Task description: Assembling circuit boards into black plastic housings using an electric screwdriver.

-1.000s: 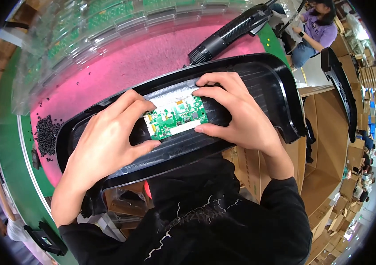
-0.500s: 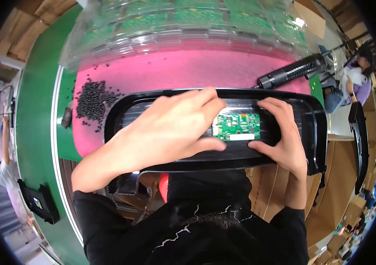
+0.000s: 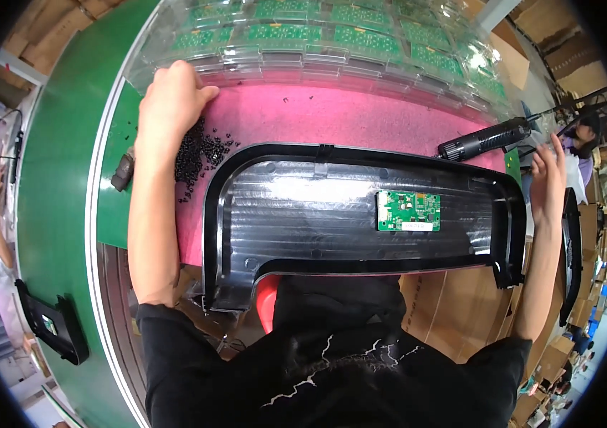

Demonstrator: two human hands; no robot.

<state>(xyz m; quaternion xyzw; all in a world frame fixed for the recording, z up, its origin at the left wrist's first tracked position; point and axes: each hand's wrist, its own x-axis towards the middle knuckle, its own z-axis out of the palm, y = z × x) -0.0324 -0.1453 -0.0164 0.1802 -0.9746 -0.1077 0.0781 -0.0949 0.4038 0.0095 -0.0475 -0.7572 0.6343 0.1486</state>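
Note:
A green circuit board [image 3: 409, 212] lies inside a shallow black plastic housing [image 3: 303, 239], right of its middle, and neither hand touches it. My left hand [image 3: 174, 103] is over the far end of a pile of small black screws [image 3: 193, 153], near the clear trays. Its fingers bend downward and the thumb sticks out to the right; the fingertips are hidden. Beyond the housing's right end my right hand [image 3: 548, 178] is raised and empty, fingers stretched out. Close by, to its left, lies a black electric screwdriver [image 3: 485, 139], which it does not touch.
Stacked clear plastic trays [image 3: 296, 53] with green boards stand along the back of the pink mat [image 3: 332, 114]. A dark lump [image 3: 124, 171] sits left of the screws. Another black housing [image 3: 54, 324] lies on the green bench [image 3: 61, 214]. Other people are at both sides.
Both hands have left the circuit board. The left moved to the far left, over the screws; the right moved out toward the screwdriver. The housing and board appear slightly further right in view.

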